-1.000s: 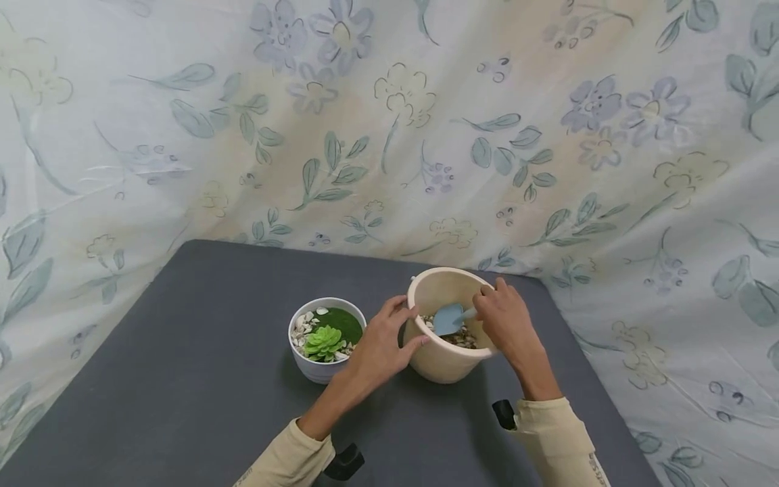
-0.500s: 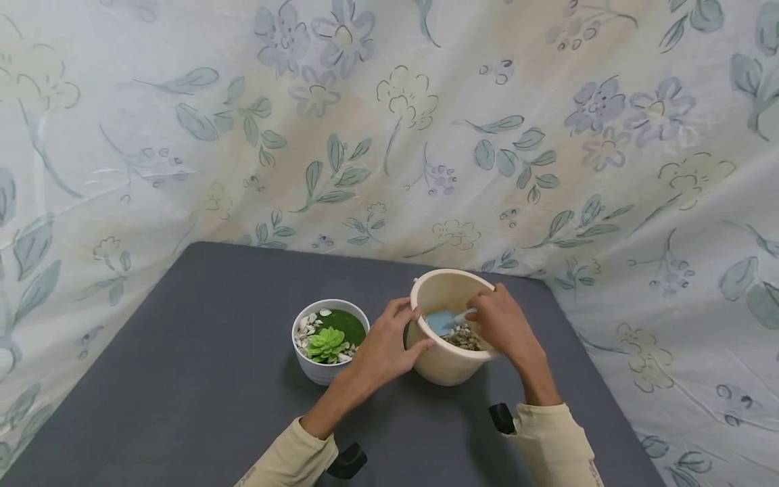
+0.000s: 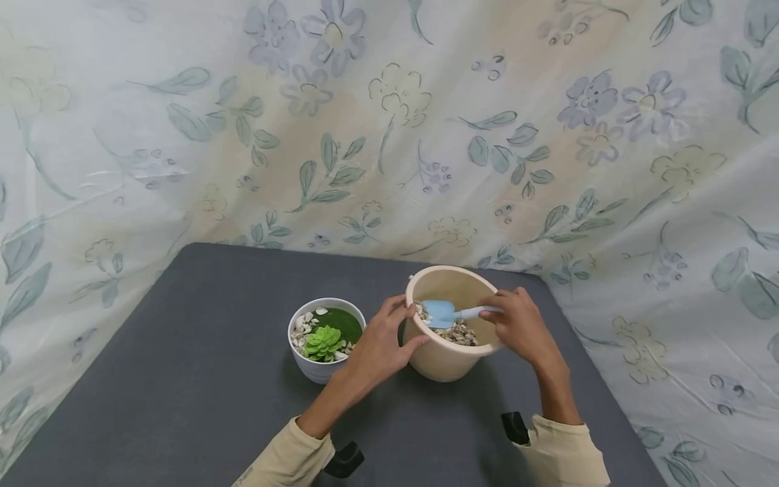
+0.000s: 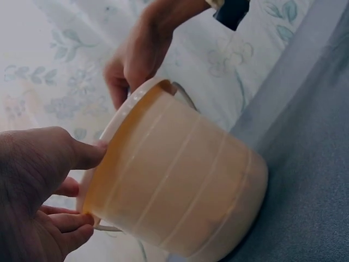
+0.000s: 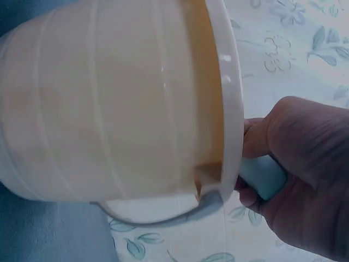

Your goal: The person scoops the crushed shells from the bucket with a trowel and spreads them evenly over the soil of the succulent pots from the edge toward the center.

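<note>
A cream bucket (image 3: 443,368) stands on the grey table, with small pebbles (image 3: 459,333) inside. My left hand (image 3: 379,346) grips its left rim; the left wrist view has the thumb and fingers at the edge of the bucket (image 4: 180,174). In my right hand (image 3: 525,329) is a small trowel (image 3: 439,314) with a light blue blade, held by its pale handle. The blade lies over the pebbles near the left inner wall, just below rim height. From the right wrist, the trowel handle (image 5: 264,177) shows in the palm while the bucket wall hides the blade.
Left of the bucket stands a white pot (image 3: 315,372) with a green succulent (image 3: 324,343), white stones and green turf; my left forearm passes close by it. The bucket's bail handle (image 5: 147,222) hangs at its side. Floral cloth (image 3: 389,135) rises behind the table (image 3: 182,379).
My right hand has moved right and drawn back a little toward the rim. The trowel blade has come up from the pebbles and lies flatter. My left hand has stayed on the rim.
</note>
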`<move>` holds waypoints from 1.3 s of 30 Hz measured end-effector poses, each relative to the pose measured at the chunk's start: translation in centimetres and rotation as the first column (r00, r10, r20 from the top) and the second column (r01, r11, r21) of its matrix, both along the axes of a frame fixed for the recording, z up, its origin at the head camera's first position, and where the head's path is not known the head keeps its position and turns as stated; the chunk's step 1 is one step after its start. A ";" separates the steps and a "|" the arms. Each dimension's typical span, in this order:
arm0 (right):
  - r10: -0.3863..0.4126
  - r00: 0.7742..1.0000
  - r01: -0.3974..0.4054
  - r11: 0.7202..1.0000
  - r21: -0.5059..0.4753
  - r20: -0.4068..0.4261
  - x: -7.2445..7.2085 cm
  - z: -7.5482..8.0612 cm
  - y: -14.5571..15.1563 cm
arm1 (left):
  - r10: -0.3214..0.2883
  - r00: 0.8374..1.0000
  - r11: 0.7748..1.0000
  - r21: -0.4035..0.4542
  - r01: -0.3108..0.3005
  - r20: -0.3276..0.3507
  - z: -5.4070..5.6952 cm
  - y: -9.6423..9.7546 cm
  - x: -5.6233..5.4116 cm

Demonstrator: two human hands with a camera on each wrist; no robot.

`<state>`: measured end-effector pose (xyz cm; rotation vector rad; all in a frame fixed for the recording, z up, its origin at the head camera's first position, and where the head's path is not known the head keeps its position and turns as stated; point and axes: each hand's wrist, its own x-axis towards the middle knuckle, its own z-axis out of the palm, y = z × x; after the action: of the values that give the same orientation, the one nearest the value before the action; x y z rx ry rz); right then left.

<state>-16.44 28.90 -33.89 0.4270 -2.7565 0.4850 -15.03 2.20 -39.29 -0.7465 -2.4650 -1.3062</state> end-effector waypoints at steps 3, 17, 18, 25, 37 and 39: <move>-0.023 1.000 0.023 0.999 -0.038 -0.007 0.2 0.0 0.3 | 0.002 1.000 1.000 0.011 -0.002 -0.004 0.0 -0.2 -0.1; -0.065 0.997 0.062 0.996 -0.068 -0.046 1.4 1.2 1.9 | -0.019 0.999 1.000 -0.014 0.019 0.026 -0.1 -0.9 0.1; -0.072 0.996 0.069 0.995 -0.069 -0.046 1.5 1.3 1.9 | -0.021 0.999 1.000 -0.016 0.022 0.028 0.0 -0.9 0.0; -0.109 0.992 0.103 0.990 -0.094 -0.060 2.4 1.8 2.0 | -0.035 0.999 0.998 -0.050 0.034 -0.007 -0.1 -1.3 0.0; -0.041 0.996 0.031 0.992 -0.122 -0.076 2.6 2.5 -1.8 | 0.098 0.992 0.995 0.033 -0.096 -0.083 0.0 -6.1 1.7; -0.024 0.998 0.016 0.992 -0.122 -0.065 2.5 2.4 -2.6 | 0.130 0.987 0.991 0.047 -0.126 -0.092 0.2 -7.4 1.8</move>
<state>-13.90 26.26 -31.47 0.3782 -2.6476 0.6179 -13.23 -5.16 -39.09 -0.6145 -2.3623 -1.2415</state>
